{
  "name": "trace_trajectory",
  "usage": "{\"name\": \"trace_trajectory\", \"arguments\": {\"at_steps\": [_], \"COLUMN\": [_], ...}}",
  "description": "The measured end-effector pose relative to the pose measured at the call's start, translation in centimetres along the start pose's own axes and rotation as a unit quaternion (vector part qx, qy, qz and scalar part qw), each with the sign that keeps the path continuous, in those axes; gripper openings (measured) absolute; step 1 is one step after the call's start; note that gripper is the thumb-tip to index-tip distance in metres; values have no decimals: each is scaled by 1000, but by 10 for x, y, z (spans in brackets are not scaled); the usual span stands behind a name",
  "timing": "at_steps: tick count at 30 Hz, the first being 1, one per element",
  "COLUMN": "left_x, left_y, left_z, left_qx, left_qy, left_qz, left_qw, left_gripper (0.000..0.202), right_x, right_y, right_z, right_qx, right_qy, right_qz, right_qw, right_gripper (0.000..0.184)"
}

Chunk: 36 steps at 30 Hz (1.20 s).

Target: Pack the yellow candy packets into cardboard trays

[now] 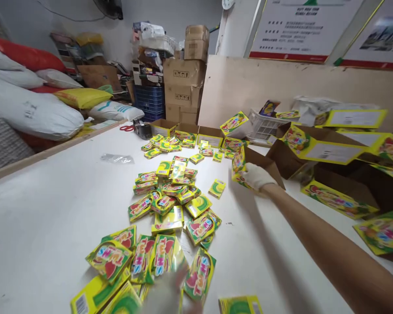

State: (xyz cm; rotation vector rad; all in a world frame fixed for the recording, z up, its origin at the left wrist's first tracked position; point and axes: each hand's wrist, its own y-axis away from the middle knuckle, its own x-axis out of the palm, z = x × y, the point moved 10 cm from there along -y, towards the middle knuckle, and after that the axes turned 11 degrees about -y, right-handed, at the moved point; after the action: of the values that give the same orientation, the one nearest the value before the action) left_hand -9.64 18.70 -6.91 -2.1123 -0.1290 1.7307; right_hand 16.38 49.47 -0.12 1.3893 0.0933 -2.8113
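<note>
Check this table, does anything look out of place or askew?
Yes. The small packs lie jumbled at odd angles rather than in neat rows. A crumpled clear plastic piece lies apart, left of them, and a printed carton at the back sits tilted.

1. Left hand [170, 292]: heavily blurred, cut off by the bottom edge; grip cannot be told.
2. Small yellow-green box [239, 305], near foreground: lower part cut off by the bottom edge.
3. Display carton [384, 233], far right: blurred, cut off by the right edge.
4. Wall poster [288, 30]: top cut off; small lettering illegible.
5. Fan [108, 8]: cut off by the top edge.
6. White sack [32, 109]: cut off at left; printed mark unreadable.
</note>
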Motion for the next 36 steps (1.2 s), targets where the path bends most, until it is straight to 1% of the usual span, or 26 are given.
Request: {"name": "trace_trajectory", "arguments": {"at_steps": [2, 4, 6, 7, 8, 10, 13, 14, 17, 18, 19, 20, 21, 22, 23, 24, 25, 26, 27, 28, 29, 30, 31, 32, 34, 36], "left_x": [-8, -13, 2, 12, 19, 30, 30, 27, 9, -4, -21, -41, -59, -76, -86, -91, -93, -87, -74, -56, -39, -23, -12, -6, -7, -18], "left_y": [-52, -111, -162, -178, -187, -183, -144, -128, -89, -78, -68, -56, -42, -25, -3, 23, 50, 78, 104, 127, 146, 158, 165, 165, 156, 145], "left_z": [43, 83, 116, 125, 130, 131, 132, 136, 158, 162, 162, 153, 135, 108, 75, 38, 0, -39, -77, -106, -126, -138, -140, -134, -109, -79], "left_qx": [-24, -52, -92, -93, -89, -56, -10, -9, -82, -115, -141, -150, -139, -112, -73, -32, 8, 54, 107, 134, 156, 173, 183, 190, 197, 207], "left_qy": [-7, -18, -44, -58, -65, -78, -65, -47, 7, 9, 5, -1, -2, 9, 30, 53, 76, 85, 81, 60, 41, 21, 3, -11, -28, -22], "left_qz": [-16, -30, 35, 75, 94, 122, 131, 142, 185, 179, 152, 111, 65, 19, -9, -22, -31, -13, 28, 84, 132, 172, 197, 206, 194, 173], "left_qw": [1000, 998, 994, 991, 989, 988, 989, 989, 979, 977, 978, 983, 988, 993, 997, 998, 997, 995, 991, 986, 978, 970, 963, 960, 960, 963], "left_gripper": [65, 60, 54, 51, 48, 44, 42, 43, 47, 45, 44, 43, 42, 41, 42, 42, 46, 52, 60, 68, 73, 74, 73, 71, 65, 58], "right_x": [46, 87, 119, 132, 142, 157, 169, 171, 163, 154, 139, 120, 98, 74, 52, 35, 23, 17, 18, 23, 32, 43, 54, 65, 77, 77], "right_y": [-9, -7, 5, 15, 27, 60, 127, 152, 222, 239, 251, 258, 260, 260, 261, 266, 274, 286, 300, 314, 328, 342, 354, 365, 382, 397], "right_z": [28, 55, 83, 97, 108, 126, 135, 135, 133, 130, 124, 113, 97, 77, 52, 25, 0, -20, -33, -39, -38, -31, -22, -11, 12, 27], "right_qx": [-25, -56, -94, -112, -127, -145, -144, -142, -163, -170, -170, -158, -131, -95, -49, 6, 56, 93, 114, 118, 112, 102, 91, 78, 42, 9], "right_qy": [50, 82, 100, 106, 113, 126, 140, 144, 142, 136, 130, 124, 125, 131, 147, 171, 194, 210, 219, 219, 214, 206, 197, 185, 154, 106], "right_qz": [61, 117, 165, 186, 205, 231, 252, 259, 279, 281, 275, 256, 232, 199, 170, 161, 159, 167, 176, 184, 191, 197, 204, 213, 224, 236], "right_qw": [997, 988, 977, 970, 964, 954, 947, 944, 936, 935, 938, 945, 956, 967, 973, 972, 966, 959, 953, 951, 951, 953, 955, 956, 961, 966], "right_gripper": [22, 24, 23, 22, 22, 23, 29, 29, 30, 32, 35, 37, 40, 41, 39, 37, 34, 33, 31, 31, 30, 30, 30, 30, 33, 40]}}
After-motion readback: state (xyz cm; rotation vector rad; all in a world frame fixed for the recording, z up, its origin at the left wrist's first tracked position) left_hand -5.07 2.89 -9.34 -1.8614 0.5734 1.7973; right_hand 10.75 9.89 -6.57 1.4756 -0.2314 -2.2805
